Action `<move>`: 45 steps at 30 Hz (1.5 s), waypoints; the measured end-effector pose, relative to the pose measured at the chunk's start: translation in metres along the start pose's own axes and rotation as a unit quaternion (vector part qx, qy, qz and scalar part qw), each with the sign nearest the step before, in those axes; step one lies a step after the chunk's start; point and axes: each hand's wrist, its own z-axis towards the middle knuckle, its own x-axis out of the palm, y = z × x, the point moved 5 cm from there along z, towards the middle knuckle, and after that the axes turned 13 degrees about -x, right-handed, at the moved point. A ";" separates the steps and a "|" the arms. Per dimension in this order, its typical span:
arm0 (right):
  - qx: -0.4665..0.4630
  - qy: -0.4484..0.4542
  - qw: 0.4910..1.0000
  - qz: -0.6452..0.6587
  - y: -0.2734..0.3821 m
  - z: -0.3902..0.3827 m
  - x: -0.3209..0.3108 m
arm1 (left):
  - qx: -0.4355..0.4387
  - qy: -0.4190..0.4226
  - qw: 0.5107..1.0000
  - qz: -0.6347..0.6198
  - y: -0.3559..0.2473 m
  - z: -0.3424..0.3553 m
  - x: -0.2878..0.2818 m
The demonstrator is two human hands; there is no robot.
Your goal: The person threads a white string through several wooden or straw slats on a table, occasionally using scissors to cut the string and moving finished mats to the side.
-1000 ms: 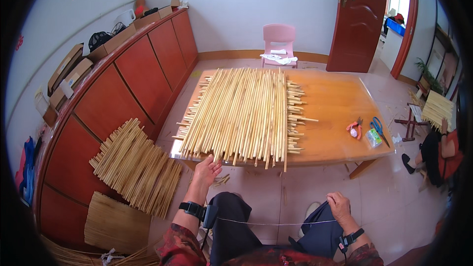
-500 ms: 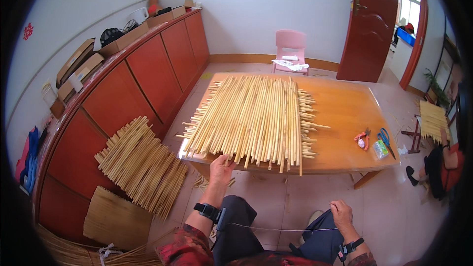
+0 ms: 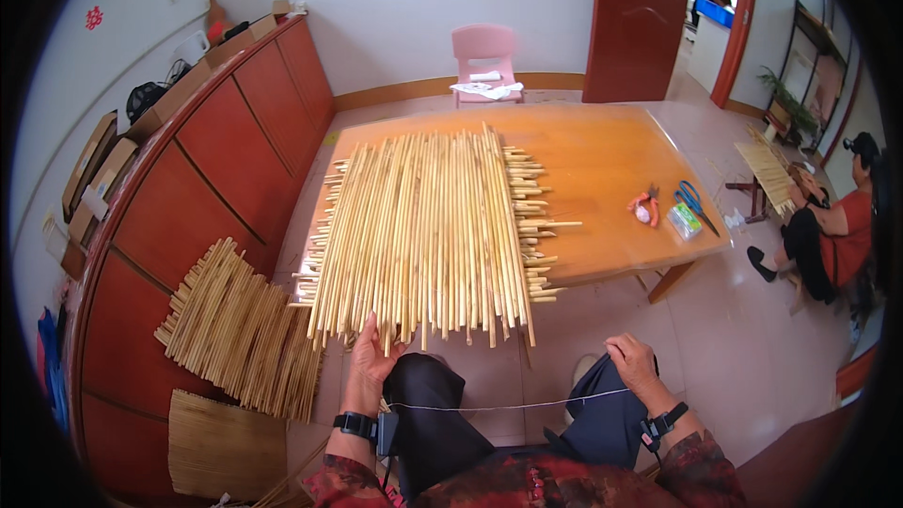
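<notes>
A mat of pale, straight plant stalks point(image 3: 414, 235) lies on the wooden table point(image 3: 602, 169), its stalks pointing toward me and their uneven ends overhanging the front edge. Crosswise stalk ends point(image 3: 536, 216) stick out from under its sides. My left hand point(image 3: 374, 359) is at the near stalk ends, thumb up and fingers apart; whether it presses on them is hard to tell. Over my right knee, my right hand point(image 3: 634, 363) is closed on a thin pale string point(image 3: 508, 409). This string stretches across my lap toward my left wrist, where its far end is hidden.
Orange-handled pliers point(image 3: 645, 207), blue-handled scissors point(image 3: 694, 202) and a small green-and-clear packet point(image 3: 685, 221) lie on the table's right. More stalk mats point(image 3: 240, 334) lean against red cabinets point(image 3: 235, 150). A pink chair point(image 3: 484, 52) stands beyond; another person point(image 3: 837, 216) sits at right.
The mat has come nearer to me and overhangs the table's front more. My left hand has loosened from the stalk ends and lowered. My right hand stays closed; the view has shifted right.
</notes>
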 end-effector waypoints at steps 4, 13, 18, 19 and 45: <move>0.003 0.003 1.000 -0.030 -0.004 -0.008 -0.002 | 0.020 -0.020 1.000 -0.007 0.006 0.005 0.011; 0.028 -0.001 0.999 -0.017 0.000 -0.008 -0.006 | -0.014 -0.041 0.996 0.074 0.003 0.031 -0.011; 0.035 -0.013 0.999 -0.021 0.003 -0.007 -0.009 | -0.022 -0.096 0.992 0.085 0.012 0.029 0.013; 0.034 -0.014 0.999 -0.021 0.001 -0.006 -0.009 | -0.006 -0.107 0.992 0.067 0.021 0.018 0.043; -0.102 0.024 0.994 -0.024 0.022 -0.006 -0.003 | 0.303 -0.007 0.428 0.851 0.011 0.045 0.195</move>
